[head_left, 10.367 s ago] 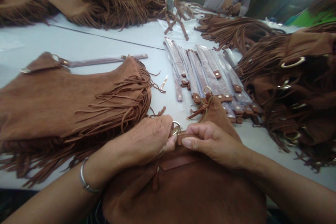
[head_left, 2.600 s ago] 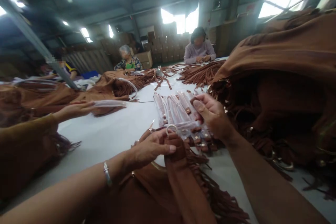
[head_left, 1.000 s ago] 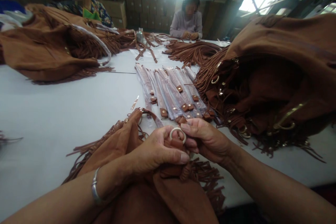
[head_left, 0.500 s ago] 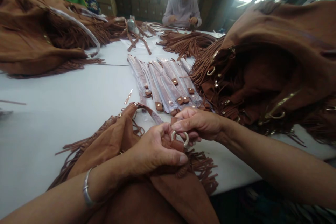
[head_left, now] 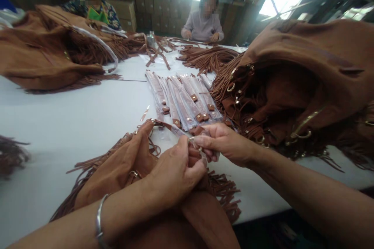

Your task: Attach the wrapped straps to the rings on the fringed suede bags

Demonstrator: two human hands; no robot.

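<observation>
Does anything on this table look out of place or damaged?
Only a small loose strip lies alone on the white table, left of the wrapped straps. The bag in the left hand looks whole.

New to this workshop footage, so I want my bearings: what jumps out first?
The left hand and right hand pinch together at a corner of a brown fringed bag at the near table edge. Beyond them lies a row of plastic-wrapped straps; a big heap of such bags fills the right.
</observation>
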